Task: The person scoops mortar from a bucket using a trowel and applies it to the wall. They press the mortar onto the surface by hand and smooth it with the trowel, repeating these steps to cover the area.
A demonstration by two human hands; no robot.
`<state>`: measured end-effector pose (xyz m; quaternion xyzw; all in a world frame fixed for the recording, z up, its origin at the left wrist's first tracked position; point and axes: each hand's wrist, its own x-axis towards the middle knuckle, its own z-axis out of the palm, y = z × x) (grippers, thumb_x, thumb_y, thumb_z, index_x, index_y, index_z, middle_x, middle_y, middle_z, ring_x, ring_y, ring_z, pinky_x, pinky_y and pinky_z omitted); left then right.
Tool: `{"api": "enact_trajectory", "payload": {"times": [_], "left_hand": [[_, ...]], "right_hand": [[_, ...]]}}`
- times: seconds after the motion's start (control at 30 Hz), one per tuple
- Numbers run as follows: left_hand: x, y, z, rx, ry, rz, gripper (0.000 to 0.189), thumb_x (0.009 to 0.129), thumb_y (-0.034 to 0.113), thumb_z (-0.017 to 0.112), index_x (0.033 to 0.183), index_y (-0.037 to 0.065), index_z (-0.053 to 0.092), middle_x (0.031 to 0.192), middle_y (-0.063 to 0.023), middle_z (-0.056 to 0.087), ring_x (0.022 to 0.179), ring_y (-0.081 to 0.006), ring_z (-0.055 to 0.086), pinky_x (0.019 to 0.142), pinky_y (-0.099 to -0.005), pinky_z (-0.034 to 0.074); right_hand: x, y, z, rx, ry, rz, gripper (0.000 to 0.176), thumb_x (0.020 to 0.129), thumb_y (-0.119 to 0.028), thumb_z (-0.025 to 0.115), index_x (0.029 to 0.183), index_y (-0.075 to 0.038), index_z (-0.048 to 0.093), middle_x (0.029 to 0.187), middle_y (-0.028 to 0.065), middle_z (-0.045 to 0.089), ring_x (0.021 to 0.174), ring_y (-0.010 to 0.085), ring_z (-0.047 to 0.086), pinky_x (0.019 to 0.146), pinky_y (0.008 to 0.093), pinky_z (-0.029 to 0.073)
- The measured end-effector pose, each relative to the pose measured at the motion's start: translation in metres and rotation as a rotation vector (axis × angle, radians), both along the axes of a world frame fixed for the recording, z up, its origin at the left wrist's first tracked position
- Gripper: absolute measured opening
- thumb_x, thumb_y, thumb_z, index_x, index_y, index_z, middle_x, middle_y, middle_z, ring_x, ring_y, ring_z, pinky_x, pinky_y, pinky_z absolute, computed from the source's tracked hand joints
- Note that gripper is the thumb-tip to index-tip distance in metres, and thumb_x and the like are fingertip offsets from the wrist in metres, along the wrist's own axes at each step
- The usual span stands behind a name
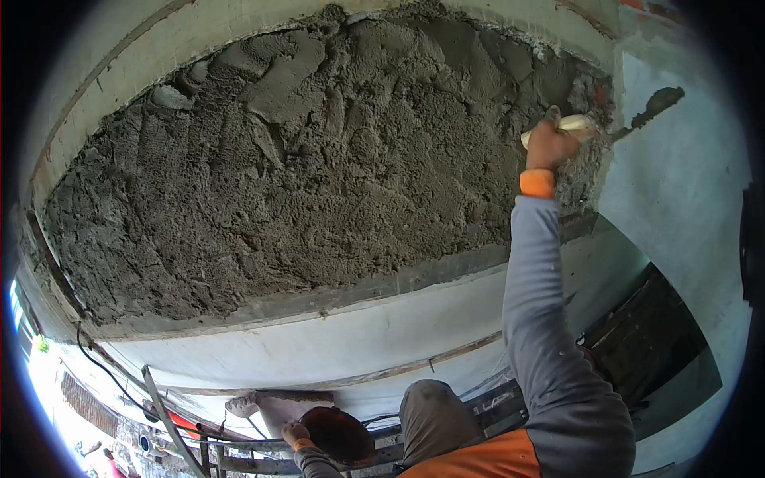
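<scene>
My right hand (552, 146) is stretched up and closed round the pale handle of a trowel (658, 107). The trowel's blade carries grey mortar and points to the right, over the pale painted wall (669, 175). Left of that hand spreads a broad patch of rough wet mortar (351, 183), with smoother swipes along its upper edge. Low in the view, my left hand (296, 434) grips the rim of a dark round bowl (341, 435), held near my knee. What lies inside the bowl is too dark to make out.
A pale concrete border (103, 88) curves round the mortar. Below runs a white wall face (319, 342) with a thin wooden strip. Wooden scaffold poles (171, 426) and a black cable stand at lower left. A dark opening (653, 358) lies at lower right. People appear far below left.
</scene>
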<state>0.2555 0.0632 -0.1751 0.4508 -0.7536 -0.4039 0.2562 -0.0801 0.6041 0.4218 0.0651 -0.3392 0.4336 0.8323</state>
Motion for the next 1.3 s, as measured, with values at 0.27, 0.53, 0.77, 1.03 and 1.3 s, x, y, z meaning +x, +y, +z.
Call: {"api": "enact_trajectory", "payload": {"times": [0.27, 0.53, 0.77, 1.03, 1.3], "left_hand": [[0.001, 0.017, 0.021, -0.056, -0.014, -0.019, 0.026, 0.079, 0.015, 0.052, 0.076, -0.008, 0.064, 0.077, -0.0277, 0.061, 0.073, -0.0404, 0.06, 0.07, -0.0433, 0.045], [0.018, 0.009, 0.006, -0.081, -0.138, 0.029, 0.027, 0.079, 0.021, 0.055, 0.074, -0.003, 0.065, 0.082, -0.0247, 0.062, 0.079, -0.0423, 0.057, 0.073, -0.0465, 0.043], [0.03, -0.004, -0.006, -0.222, -0.049, 0.045, 0.027, 0.076, 0.027, 0.057, 0.069, 0.002, 0.065, 0.073, -0.0224, 0.06, 0.074, -0.0403, 0.058, 0.069, -0.0464, 0.046], [0.04, 0.016, 0.057, 0.121, -0.003, -0.101, 0.027, 0.08, 0.025, 0.063, 0.08, -0.001, 0.067, 0.071, -0.0176, 0.063, 0.067, -0.0274, 0.062, 0.066, -0.0364, 0.046], [0.053, 0.0, 0.037, 0.171, 0.109, -0.016, 0.026, 0.08, 0.024, 0.064, 0.079, -0.002, 0.067, 0.068, -0.0168, 0.063, 0.065, -0.0227, 0.062, 0.064, -0.0346, 0.046]], "right_hand": [[0.052, -0.074, -0.146, 0.782, -0.919, 0.23, 0.047, 0.073, -0.01, 0.064, 0.116, -0.005, 0.044, 0.088, 0.0184, 0.062, 0.074, 0.037, 0.063, 0.064, 0.0431, 0.051], [0.17, -0.155, -0.351, 1.227, -1.345, 0.985, 0.038, 0.073, -0.017, 0.066, 0.106, -0.008, 0.05, 0.082, 0.0196, 0.061, 0.079, 0.0403, 0.059, 0.065, 0.0451, 0.047], [0.236, -0.232, -0.437, 2.167, -1.813, 0.9, 0.032, 0.082, -0.027, 0.05, 0.109, -0.011, 0.054, 0.09, 0.0202, 0.064, 0.086, 0.0389, 0.06, 0.076, 0.0479, 0.046], [0.283, -0.325, -0.536, 2.301, -1.564, 0.811, 0.036, 0.083, -0.018, 0.046, 0.118, -0.009, 0.048, 0.087, 0.0206, 0.062, 0.082, 0.0385, 0.061, 0.072, 0.0482, 0.048], [0.283, -0.311, -0.523, 2.422, -1.504, 0.863, 0.037, 0.082, -0.02, 0.05, 0.116, -0.006, 0.047, 0.088, 0.0201, 0.062, 0.082, 0.0391, 0.061, 0.07, 0.048, 0.05]]}}
